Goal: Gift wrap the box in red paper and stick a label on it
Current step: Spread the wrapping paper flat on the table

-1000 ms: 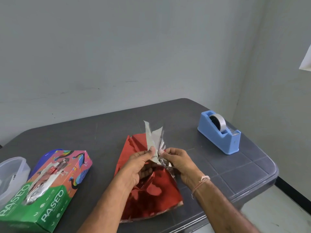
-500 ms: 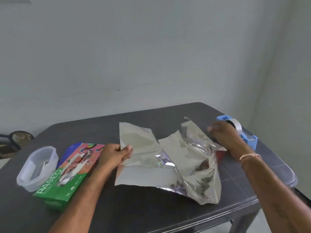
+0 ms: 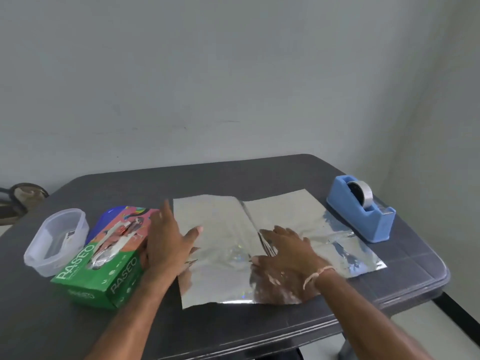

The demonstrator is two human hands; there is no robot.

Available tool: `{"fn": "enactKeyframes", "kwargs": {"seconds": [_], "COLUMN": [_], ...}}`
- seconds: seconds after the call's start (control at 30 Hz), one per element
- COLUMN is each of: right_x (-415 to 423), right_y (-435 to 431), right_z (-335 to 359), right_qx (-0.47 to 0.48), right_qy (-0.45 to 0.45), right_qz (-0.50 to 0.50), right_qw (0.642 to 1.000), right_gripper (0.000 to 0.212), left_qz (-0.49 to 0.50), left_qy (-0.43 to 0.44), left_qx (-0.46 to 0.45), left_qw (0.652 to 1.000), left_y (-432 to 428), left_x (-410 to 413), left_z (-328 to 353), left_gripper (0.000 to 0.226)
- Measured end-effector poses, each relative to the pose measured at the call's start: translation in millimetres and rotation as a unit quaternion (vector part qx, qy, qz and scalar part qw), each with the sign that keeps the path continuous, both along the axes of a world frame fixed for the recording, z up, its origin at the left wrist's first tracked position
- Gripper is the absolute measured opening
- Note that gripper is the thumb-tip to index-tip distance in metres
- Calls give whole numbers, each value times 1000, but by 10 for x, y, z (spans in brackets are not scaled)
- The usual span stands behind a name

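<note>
Head view.

- Sheet of wrapping paper (image 3: pixel 220 229): spread flat at the middle of the surface (image 3: pixel 233 178), shiny silver face up. Its long axis runs left to right, slightly skewed, with the right end nearer the front edge. A crease crosses it from far to near at about the middle. Some wrinkles on the right half.
- Left hand (image 3: pixel 168 245): palm down on the sheet's left edge, fingers straight and spread, pointing away from the person. Holds nothing.
- Right hand (image 3: pixel 288 253): palm down on the sheet just right of the crease, fingers straight and pointing left. Holds nothing. Thread band (image 3: pixel 318 272) on the wrist.
- Box (image 3: pixel 104 258): green and pink tissue carton, just left of the left hand; whether they touch cannot be told. Long axis runs near-left to far-right.
- Clear plastic tub (image 3: pixel 57 240): left of the box.
- Blue tape dispenser (image 3: pixel 361 211): just beyond the sheet's right end.
</note>
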State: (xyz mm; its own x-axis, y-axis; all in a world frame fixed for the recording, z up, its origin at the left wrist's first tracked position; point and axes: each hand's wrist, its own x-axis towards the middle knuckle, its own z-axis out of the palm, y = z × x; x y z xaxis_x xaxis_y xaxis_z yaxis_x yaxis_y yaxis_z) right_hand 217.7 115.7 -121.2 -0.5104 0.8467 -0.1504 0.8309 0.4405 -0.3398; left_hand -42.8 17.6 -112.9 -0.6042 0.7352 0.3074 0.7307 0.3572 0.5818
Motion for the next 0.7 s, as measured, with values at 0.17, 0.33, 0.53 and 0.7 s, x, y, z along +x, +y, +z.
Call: {"fn": "enactKeyframes", "kwargs": {"seconds": [0.17,0.33,0.53,0.7], "right_x": [-154,4,60,-74], "right_y": [-114,-109,-126,-306], "right_z": [-180,-70,-92,-29], "right_qx": [7,4,12,34], "right_qy": [-35,-39,-77,-73], "right_qz": [-12,14,30,9], "right_qw": [999,999,996,997], "right_gripper": [95,95,87,78], "left_qz": [-179,-231,-285,-268], "left_qy": [136,79,24,36], "left_qx": [-88,-295,-285,-233], "left_qw": [970,924,915,934], "left_y": [49,-11,-24,-44], "left_x": [482,452,179,98], "left_z": [43,-339,-253,-207], "left_gripper": [82,99,109,104]}}
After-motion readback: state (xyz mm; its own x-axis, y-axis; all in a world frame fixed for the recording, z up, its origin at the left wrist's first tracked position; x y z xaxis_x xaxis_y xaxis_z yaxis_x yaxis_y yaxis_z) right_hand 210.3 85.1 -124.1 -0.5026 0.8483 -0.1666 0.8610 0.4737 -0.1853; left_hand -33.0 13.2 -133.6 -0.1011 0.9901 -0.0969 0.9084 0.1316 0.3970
